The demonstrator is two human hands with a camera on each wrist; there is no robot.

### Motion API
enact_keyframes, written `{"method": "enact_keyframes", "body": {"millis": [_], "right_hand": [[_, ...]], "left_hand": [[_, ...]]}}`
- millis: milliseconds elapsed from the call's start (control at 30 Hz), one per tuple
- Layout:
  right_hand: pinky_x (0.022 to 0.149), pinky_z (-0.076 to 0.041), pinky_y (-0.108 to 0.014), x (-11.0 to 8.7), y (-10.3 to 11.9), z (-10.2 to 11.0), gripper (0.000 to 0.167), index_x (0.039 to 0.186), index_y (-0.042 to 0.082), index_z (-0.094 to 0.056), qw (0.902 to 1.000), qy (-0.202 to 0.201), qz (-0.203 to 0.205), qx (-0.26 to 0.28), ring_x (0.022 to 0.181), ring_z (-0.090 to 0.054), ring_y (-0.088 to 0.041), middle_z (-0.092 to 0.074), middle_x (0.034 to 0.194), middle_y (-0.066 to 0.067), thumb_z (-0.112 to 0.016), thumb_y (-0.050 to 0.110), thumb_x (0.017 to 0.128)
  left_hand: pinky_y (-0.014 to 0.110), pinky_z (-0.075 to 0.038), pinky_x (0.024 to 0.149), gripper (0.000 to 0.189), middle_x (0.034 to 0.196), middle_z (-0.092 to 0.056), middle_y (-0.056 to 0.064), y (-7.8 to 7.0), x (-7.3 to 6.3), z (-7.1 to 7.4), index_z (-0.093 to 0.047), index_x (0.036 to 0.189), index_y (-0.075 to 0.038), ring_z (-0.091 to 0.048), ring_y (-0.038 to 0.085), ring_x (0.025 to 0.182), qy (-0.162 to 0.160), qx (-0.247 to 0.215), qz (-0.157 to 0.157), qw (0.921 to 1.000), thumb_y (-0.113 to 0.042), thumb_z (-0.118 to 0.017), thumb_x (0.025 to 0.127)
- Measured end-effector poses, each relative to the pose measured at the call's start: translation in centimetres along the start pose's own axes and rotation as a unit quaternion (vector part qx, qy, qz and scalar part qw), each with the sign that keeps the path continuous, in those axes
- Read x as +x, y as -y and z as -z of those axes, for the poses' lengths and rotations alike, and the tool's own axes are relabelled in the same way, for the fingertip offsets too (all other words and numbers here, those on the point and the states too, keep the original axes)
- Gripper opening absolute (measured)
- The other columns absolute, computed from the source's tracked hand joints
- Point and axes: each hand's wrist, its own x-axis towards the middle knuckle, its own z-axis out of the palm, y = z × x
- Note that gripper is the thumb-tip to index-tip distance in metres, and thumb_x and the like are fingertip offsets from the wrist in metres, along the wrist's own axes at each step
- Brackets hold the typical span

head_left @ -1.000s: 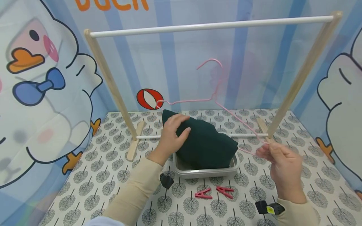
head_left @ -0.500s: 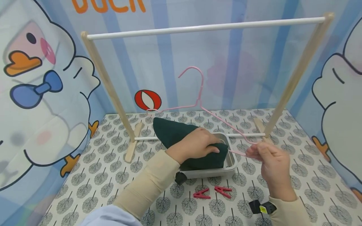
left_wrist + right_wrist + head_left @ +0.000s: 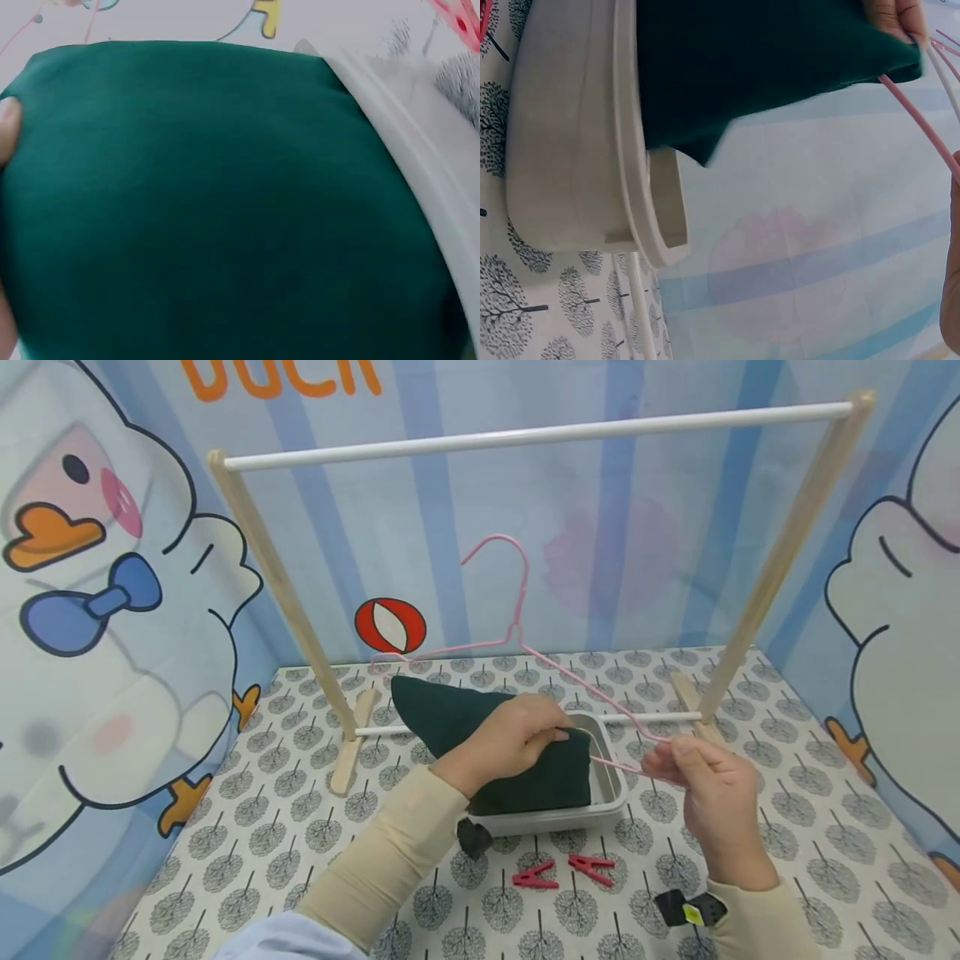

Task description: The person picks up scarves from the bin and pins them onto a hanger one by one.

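Note:
A dark green cloth (image 3: pixel 465 710) hangs over the lower bar of a pink clothes hanger (image 3: pixel 577 679), its lower part down in a light plastic tub (image 3: pixel 611 785). With thumb and fingers, my left hand (image 3: pixel 517 735) pinches the cloth's upper edge near its right end. The right hand (image 3: pixel 712 793) grips the hanger's right corner, with the hook pointing up. In the left wrist view the cloth (image 3: pixel 232 202) fills most of the picture, with a fingertip at its left edge. The right wrist view shows the hanger bar (image 3: pixel 915 124) coming out from the cloth's end.
Two red clothespins (image 3: pixel 558 870) lie on the tree-print tablecloth in front of the tub. Behind stands a rack with a white top rail (image 3: pixel 540 437), wooden posts (image 3: pixel 281 593) and a low white crossbar (image 3: pixel 652 718). A cartoon-print backdrop (image 3: pixel 600 568) surrounds the table.
My left hand has moved right along the cloth and now pinches its right end. The hanger, cloth and right hand have shifted left, and the hanger sits slightly lower.

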Motion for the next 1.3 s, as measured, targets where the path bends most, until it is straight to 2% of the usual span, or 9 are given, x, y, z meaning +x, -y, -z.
{"method": "enact_keyframes", "body": {"millis": [100, 233, 367, 467, 733, 867, 967, 1167, 1300], "right_hand": [[0.07, -0.055, -0.029, 0.0, -0.4, -0.3, 0.031, 0.091, -0.008, -0.068, 0.9996, 0.007, 0.007, 0.027, 0.077, -0.07, -0.017, -0.071, 0.083, -0.012, -0.038, -0.015, 0.093], [0.07, -0.055, -0.027, -0.1, -1.0, -1.3, 0.03, 0.091, -0.006, -0.068, 0.9998, 0.015, 0.006, 0.013, 0.077, -0.07, -0.015, -0.071, 0.084, -0.009, -0.039, -0.013, 0.093], [0.068, -0.056, -0.025, -0.1, -1.3, -2.6, 0.027, 0.088, -0.002, -0.069, 0.9992, 0.002, -0.008, -0.038, 0.075, -0.069, -0.011, -0.071, 0.082, -0.005, -0.043, -0.009, 0.094], [0.067, -0.056, -0.025, 0.2, -1.2, -3.4, 0.027, 0.085, 0.002, -0.07, 0.9965, -0.028, -0.027, -0.074, 0.072, -0.069, -0.01, -0.07, 0.078, -0.003, -0.046, -0.006, 0.093], [0.064, -0.056, -0.026, 1.8, -0.1, -3.6, 0.023, 0.078, 0.001, -0.069, 0.9826, -0.114, -0.074, -0.127, 0.065, -0.068, -0.01, -0.069, 0.071, -0.002, -0.051, 0.001, 0.093], [0.063, -0.056, -0.028, 2.5, 0.3, -3.3, 0.022, 0.078, -0.01, -0.066, 0.9784, -0.14, -0.075, -0.132, 0.063, -0.068, -0.013, -0.068, 0.068, -0.005, -0.056, 0.004, 0.092], [0.062, -0.056, -0.029, 3.0, 0.6, -3.2, 0.022, 0.077, -0.009, -0.067, 0.9788, -0.151, -0.075, -0.117, 0.062, -0.068, -0.014, -0.068, 0.068, -0.007, -0.057, 0.004, 0.091], [0.062, -0.056, -0.029, 3.6, 1.0, -3.3, 0.02, 0.076, -0.006, -0.069, 0.9847, -0.155, -0.052, -0.061, 0.061, -0.069, -0.015, -0.069, 0.067, -0.009, -0.057, 0.0, 0.09], [0.064, -0.056, -0.029, 3.6, 0.9, -3.6, 0.019, 0.077, -0.007, -0.069, 0.9874, -0.141, -0.038, -0.06, 0.062, -0.069, -0.015, -0.069, 0.068, -0.009, -0.057, 0.0, 0.09]], "left_hand": [[0.019, -0.049, 0.082, 0.013, 0.093, -0.065, 0.012, 0.1, -0.2, 0.1, -0.066, 0.096, 0.0, -0.062, 0.02, 0.086, -0.063, -0.075, 0.035, 0.9946, 0.004, -0.056, 0.089], [0.021, -0.048, 0.071, 0.013, 0.09, -0.064, 0.013, 0.3, -0.3, 0.1, -0.066, 0.094, 0.001, -0.057, 0.017, 0.072, -0.128, -0.158, 0.064, 0.9769, 0.004, -0.054, 0.09], [0.028, -0.043, 0.064, 0.012, 0.082, -0.061, 0.012, 0.2, -0.4, 0.1, -0.064, 0.091, 0.001, -0.046, 0.015, 0.064, -0.154, -0.202, 0.063, 0.9652, 0.005, -0.052, 0.09], [0.028, -0.048, 0.071, 0.013, 0.088, -0.062, 0.014, 0.1, -0.4, 0.1, -0.064, 0.091, 0.001, -0.054, 0.017, 0.074, -0.149, -0.204, 0.038, 0.9668, 0.007, -0.053, 0.089], [0.031, -0.041, 0.099, 0.017, 0.103, -0.066, 0.01, 0.9, -1.3, 0.1, -0.067, 0.101, -0.003, -0.059, 0.02, 0.101, -0.067, -0.11, -0.029, 0.9913, 0.001, -0.06, 0.086], [0.036, -0.033, 0.108, 0.017, 0.108, -0.066, 0.01, 1.1, -2.0, 0.3, -0.068, 0.102, -0.003, -0.057, 0.021, 0.11, -0.043, -0.065, -0.035, 0.9964, -0.001, -0.062, 0.085], [0.036, -0.03, 0.11, 0.017, 0.11, -0.066, 0.01, 1.0, -2.3, 0.5, -0.068, 0.101, -0.003, -0.055, 0.022, 0.114, -0.04, -0.054, -0.036, 0.9971, -0.002, -0.062, 0.086], [0.032, -0.025, 0.112, 0.023, 0.115, -0.064, 0.01, 0.3, -2.2, 0.8, -0.067, 0.106, -0.004, -0.052, 0.021, 0.118, -0.023, -0.037, 0.011, 0.999, -0.011, -0.066, 0.085], [0.032, -0.03, 0.109, 0.035, 0.112, -0.064, 0.005, -1.1, -1.3, 0.3, -0.067, 0.104, -0.01, -0.055, 0.019, 0.112, -0.028, 0.061, 0.058, 0.9961, -0.035, -0.071, 0.079]]}}
